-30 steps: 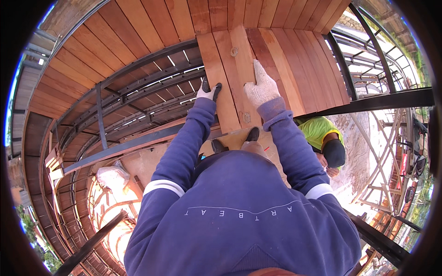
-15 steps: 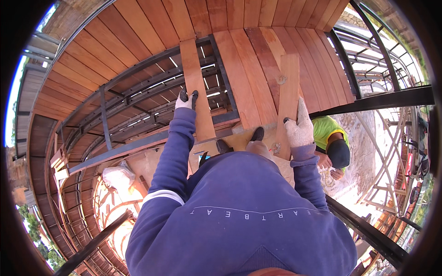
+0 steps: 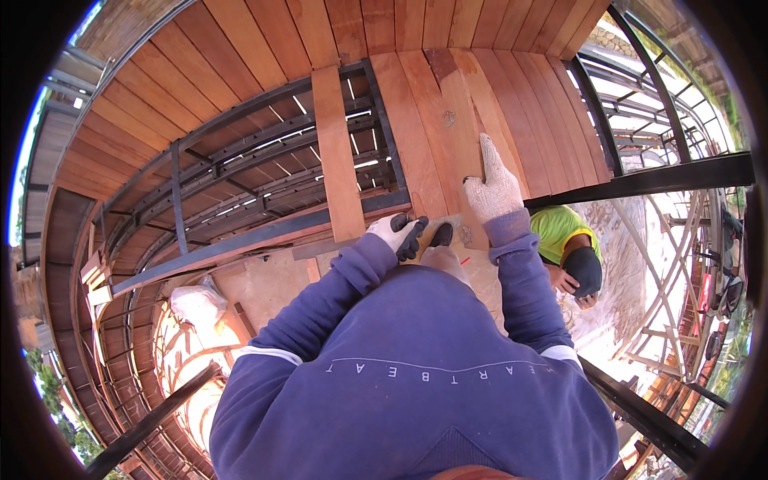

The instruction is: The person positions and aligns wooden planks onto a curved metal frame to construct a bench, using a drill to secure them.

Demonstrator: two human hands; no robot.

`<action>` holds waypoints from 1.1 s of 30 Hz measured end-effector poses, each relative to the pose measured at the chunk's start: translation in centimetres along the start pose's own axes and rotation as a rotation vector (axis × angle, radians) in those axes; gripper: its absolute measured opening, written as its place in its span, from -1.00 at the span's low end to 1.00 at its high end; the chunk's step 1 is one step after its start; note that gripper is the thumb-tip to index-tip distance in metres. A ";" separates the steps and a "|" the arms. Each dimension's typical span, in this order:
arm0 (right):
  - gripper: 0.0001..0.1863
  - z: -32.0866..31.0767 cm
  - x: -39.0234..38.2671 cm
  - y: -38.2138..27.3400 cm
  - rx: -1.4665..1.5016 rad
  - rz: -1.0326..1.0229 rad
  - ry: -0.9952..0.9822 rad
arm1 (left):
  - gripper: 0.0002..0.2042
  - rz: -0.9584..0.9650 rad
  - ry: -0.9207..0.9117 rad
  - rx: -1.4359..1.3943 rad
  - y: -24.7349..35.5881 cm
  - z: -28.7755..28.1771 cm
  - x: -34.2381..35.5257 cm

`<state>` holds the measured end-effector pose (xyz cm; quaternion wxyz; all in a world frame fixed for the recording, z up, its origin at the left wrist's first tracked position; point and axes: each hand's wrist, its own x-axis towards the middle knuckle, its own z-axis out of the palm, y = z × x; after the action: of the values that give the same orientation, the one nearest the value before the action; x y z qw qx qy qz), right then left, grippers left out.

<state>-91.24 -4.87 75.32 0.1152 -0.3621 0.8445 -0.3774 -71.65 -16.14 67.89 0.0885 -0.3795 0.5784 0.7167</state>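
My right hand (image 3: 494, 188), in a pale glove, grips the right edge of a loose wooden plank (image 3: 458, 148). The thumb lies over its top face and the index finger stretches along the edge. That plank overlaps the laid reddish boards and has greyish marks on it. My left hand (image 3: 400, 236), in a white glove with dark fingers, is drawn in near my body with curled fingers; whether anything is in them is hidden. Beyond it, another plank (image 3: 336, 152) lies across the open dark metal frame, untouched by either hand.
Laid boards (image 3: 552, 120) cover the right side. Gaps open between the metal beams (image 3: 264, 228) on the left. A person in a yellow-green shirt (image 3: 564, 232) bends down at right below a dark beam (image 3: 656, 174). A whitish plastic bag (image 3: 198, 304) sits lower left.
My left hand has let go of the plank on the frame and drawn back toward my body. My right hand has moved the loose plank left over the laid boards.
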 end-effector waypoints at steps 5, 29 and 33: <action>-0.23 2.2 3.8 -0.1 -0.067 -0.010 -0.069 | -0.56 -0.200 -0.072 -0.438 -3.7 0.6 2.4; -0.20 6.2 9.4 0.8 -0.294 -0.061 -0.175 | -0.65 -0.084 0.162 -0.690 -3.3 3.6 3.4; -0.21 6.1 9.2 0.6 -0.280 -0.030 -0.167 | -0.61 -0.116 0.121 -0.574 -3.0 3.0 3.3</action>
<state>-95.22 -14.38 71.44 0.1277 -0.4171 0.8709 -0.2263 -73.58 -13.49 63.61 -0.0163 -0.4634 0.3336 0.8208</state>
